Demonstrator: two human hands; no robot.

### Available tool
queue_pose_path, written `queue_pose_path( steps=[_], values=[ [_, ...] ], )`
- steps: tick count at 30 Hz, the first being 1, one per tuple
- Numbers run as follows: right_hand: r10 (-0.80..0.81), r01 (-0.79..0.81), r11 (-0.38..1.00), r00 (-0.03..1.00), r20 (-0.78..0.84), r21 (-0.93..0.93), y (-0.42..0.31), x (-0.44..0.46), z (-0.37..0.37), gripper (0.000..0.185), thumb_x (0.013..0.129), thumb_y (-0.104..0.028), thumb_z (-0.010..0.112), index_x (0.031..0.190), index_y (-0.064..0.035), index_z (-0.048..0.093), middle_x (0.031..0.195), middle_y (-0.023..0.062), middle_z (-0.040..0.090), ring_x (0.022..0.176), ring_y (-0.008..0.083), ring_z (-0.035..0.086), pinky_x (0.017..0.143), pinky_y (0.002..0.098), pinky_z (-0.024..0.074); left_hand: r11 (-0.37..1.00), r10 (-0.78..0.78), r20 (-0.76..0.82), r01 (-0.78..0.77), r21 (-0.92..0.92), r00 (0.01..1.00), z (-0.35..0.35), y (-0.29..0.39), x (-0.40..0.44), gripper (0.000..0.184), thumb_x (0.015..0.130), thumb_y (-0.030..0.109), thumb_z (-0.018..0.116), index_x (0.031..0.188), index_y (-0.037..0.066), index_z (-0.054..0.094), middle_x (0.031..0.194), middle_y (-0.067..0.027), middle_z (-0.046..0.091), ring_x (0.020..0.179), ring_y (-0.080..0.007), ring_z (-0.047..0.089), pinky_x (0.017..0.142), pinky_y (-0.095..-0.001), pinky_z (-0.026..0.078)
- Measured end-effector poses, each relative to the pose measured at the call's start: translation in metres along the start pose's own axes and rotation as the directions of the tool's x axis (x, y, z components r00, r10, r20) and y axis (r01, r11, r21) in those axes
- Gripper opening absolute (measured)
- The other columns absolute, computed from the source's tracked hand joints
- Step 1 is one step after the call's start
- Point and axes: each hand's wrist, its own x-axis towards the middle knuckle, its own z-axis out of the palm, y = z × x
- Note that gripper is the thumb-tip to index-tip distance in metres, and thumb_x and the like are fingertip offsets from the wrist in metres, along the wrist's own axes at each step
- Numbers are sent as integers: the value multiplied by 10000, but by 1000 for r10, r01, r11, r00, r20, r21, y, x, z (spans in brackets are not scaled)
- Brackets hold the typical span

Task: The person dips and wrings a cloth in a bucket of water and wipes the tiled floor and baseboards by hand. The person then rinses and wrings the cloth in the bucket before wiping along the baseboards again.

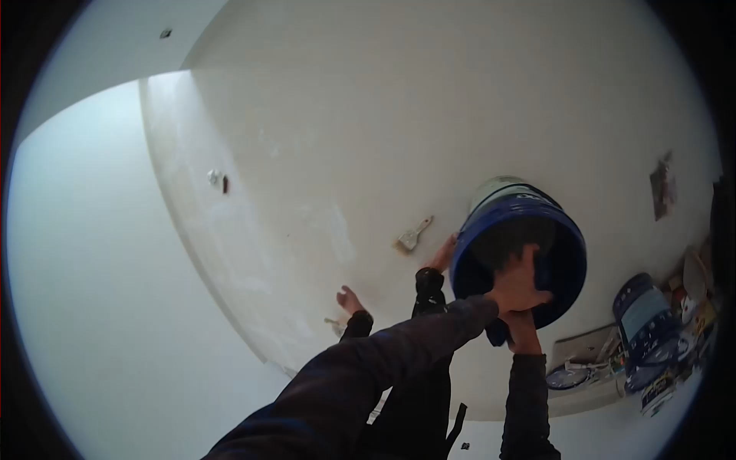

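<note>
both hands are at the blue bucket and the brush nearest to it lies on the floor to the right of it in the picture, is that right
Not quite: in the head view, the brush nearest the blue bucket lies to its left, not its right. The rest stands: it is on the floor, with the left hand and right hand at the bucket.

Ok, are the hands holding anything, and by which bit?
Seemingly the blue bucket, by its near rim, in the right hand, whose fingers are mostly hidden. The left hand spreads across the opening; I can't tell whether it grips anything.
</note>
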Motion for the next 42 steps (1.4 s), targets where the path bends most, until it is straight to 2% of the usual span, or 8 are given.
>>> queue_pose_path(
  steps=[4,14,17,19,27,37,39,42],
  values=[
    [53,-92,937,991,125,338,9,-32,8,836,842,-237,775,1538,-118,326,1195,116,630,1043,307,667,893,622,559,503,338,338,134,-854,878,-41,-16,10,893,959,666,625,1619,140,334,1576,-286,375,1461,-474,396,1200,-527,341],
    [-845,-630,135,330,421,764,4,-64,116,353,1060,-281,505,1382,-184,396,1050,116,624,915,297,659,821,576,551,-306,796,13,421,-854,605,1,23,-64,667,993,592,624,1447,115,516,1320,-202,591,1131,-295,663,936,-475,579],
    [-753,-433,305,435,493,848,-18,-101,94,548,981,-281,656,1433,-153,373,1031,119,611,904,299,652,757,537,552,-3,868,24,52,-999,497,-23,39,-61,496,917,328,764,1296,74,568,1193,-182,633,999,-300,703,844,-460,599],
    [-156,-126,587,952,264,800,-43,-134,87,683,924,-264,734,1468,-138,341,1022,105,604,853,277,637,686,482,540,665,515,300,-152,-732,803,-75,52,-96,492,793,114,791,1224,23,573,1108,-197,666,938,-332,709,821,-446,592],
    [293,-294,956,955,-36,-15,-31,-70,19,345,965,-340,679,1147,-50,637,1045,92,666,835,181,657,696,341,539,906,354,-224,-393,-158,908,-2,8,-35,480,775,81,756,1197,-42,561,1040,-276,690,926,-440,726,797,-465,596],
    [-220,157,914,966,-132,-373,33,30,-26,297,980,-206,698,1226,-43,663,1129,70,724,1000,189,677,859,364,511,961,276,-509,-251,120,816,24,-29,24,281,783,47,697,1055,-14,657,776,-194,720,792,-387,751,714,-447,614],
    [-410,378,-136,820,399,-916,44,43,-57,307,981,-174,698,1245,-23,663,1161,64,728,1050,186,664,899,352,501,965,259,-499,-247,91,827,33,-40,42,267,792,55,700,1048,-12,663,768,-187,719,777,-388,748,703,-443,614],
    [-366,335,479,916,162,-811,34,44,-66,354,974,-163,713,1291,-24,639,1200,59,709,1072,162,645,945,334,488,960,248,-487,-282,3,837,36,-29,46,266,801,83,721,1040,-17,664,815,-203,725,818,-395,744,730,-452,612]
  ],
)
